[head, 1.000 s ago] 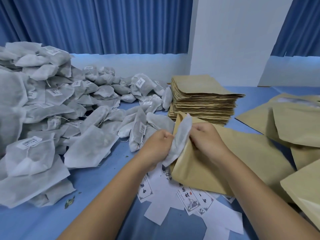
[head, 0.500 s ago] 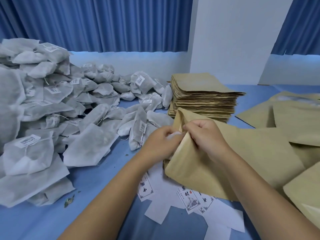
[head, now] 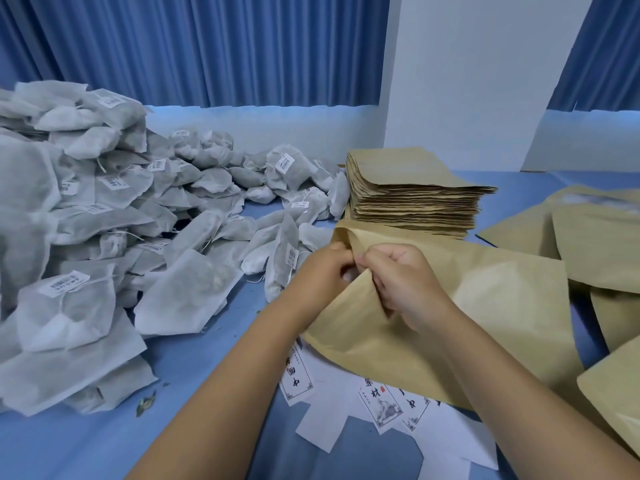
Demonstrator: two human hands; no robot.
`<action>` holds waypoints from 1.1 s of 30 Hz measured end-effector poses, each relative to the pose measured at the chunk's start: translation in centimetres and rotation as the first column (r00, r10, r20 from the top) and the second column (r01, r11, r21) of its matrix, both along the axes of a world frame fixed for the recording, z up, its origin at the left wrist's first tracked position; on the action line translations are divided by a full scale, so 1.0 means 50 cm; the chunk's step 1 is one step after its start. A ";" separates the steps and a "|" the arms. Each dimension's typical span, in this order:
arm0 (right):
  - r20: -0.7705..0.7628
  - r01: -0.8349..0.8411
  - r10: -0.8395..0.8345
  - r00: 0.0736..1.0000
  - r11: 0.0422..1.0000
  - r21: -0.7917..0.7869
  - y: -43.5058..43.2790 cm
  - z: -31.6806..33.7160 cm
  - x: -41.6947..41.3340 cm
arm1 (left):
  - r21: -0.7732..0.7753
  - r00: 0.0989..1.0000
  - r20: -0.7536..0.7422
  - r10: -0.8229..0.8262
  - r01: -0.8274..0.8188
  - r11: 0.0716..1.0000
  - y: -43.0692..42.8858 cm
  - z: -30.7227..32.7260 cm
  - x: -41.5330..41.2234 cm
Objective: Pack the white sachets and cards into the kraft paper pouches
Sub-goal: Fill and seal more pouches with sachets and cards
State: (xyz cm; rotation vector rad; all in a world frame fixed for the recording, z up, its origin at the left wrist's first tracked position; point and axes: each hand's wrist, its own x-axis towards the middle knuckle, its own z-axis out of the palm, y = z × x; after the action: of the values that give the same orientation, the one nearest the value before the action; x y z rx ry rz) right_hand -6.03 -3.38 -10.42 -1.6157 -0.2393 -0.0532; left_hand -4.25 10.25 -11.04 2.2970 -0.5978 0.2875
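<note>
Even, cool light falls soft on the blue cloth-covered counter [head: 214,358]; shadows faint, no glare; wide-angle bending at edges.

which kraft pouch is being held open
The brown kraft paper pouch at centre, its mouth pinched apart by the left hand and right hand. The stacked pouches behind it and the loose pouches at right lie flat.

Small packing workroom: blue table [head: 214,368] heaped with white sachets [head: 104,216], a stack of paper pouches [head: 412,192], loose printed cards [head: 381,403], blue curtains [head: 207,46] and a white wall [head: 485,64] behind.
</note>
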 end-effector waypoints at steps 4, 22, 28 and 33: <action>0.098 0.057 -0.050 0.994 0.996 -0.072 -0.009 0.006 0.001 | -0.374 0.933 -0.355 -0.051 -0.092 0.923 0.019 0.010 -0.010; 0.139 0.193 -0.170 0.976 0.967 -0.169 -0.013 0.013 0.007 | -0.206 0.958 -0.207 0.199 -0.242 0.948 0.040 0.041 -0.018; 0.159 0.231 -0.195 0.968 0.939 -0.255 -0.023 0.006 0.013 | -0.062 0.649 0.373 0.663 -0.696 0.716 0.086 0.029 -0.016; 0.150 0.230 -0.197 0.969 0.940 -0.252 -0.025 0.003 0.016 | 0.016 0.737 0.148 0.659 -0.668 0.744 0.098 0.020 -0.008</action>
State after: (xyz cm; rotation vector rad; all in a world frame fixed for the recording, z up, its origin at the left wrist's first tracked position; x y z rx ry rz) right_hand -5.25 -4.63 -10.25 -1.9070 -0.1689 -0.3001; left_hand -4.62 15.17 -10.05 2.4983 0.1997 0.7774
